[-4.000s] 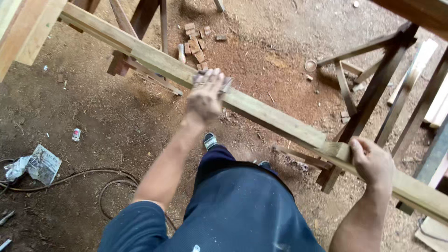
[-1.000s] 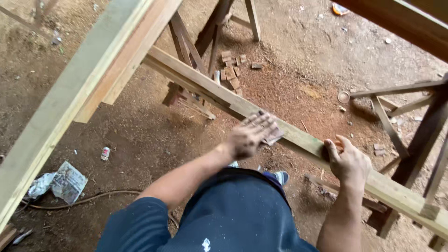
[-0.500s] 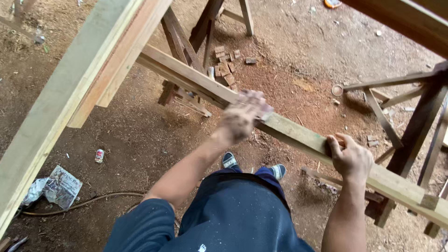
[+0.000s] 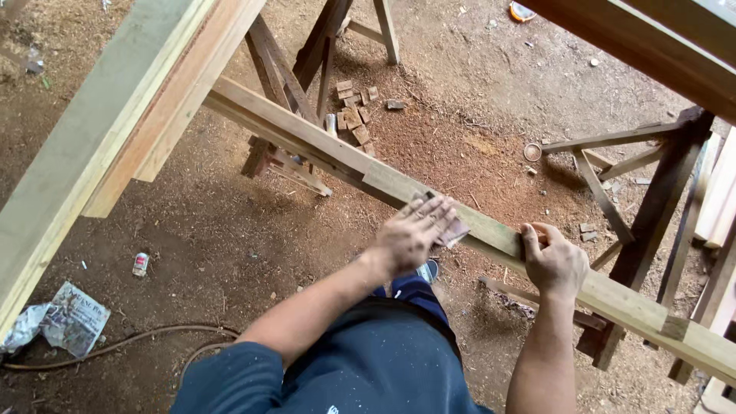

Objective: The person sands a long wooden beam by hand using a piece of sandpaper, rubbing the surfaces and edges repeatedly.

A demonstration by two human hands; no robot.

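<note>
A long wooden beam [image 4: 322,149] runs from upper left to lower right across two sawhorses. My left hand [image 4: 410,234] presses a piece of sandpaper [image 4: 454,230] flat against the beam's near side, near its middle. My right hand [image 4: 553,261] grips the beam's top edge a little further right, fingers curled over it. Below are my dark blue trousers [image 4: 368,360] and one shoe [image 4: 428,270] on the dirt floor.
Thick planks [image 4: 115,130] cross the upper left close to the camera. A sawhorse [image 4: 636,230] stands right, another [image 4: 307,69] at top. Small wood blocks [image 4: 354,111] lie on the sawdust floor. Crumpled paper [image 4: 65,318], a can [image 4: 140,264] and a cable [image 4: 138,341] lie at the left.
My left hand has slid the sandpaper back and forth along the beam and is now closer to my right hand. The right hand keeps its grip. The camera view has shifted.
</note>
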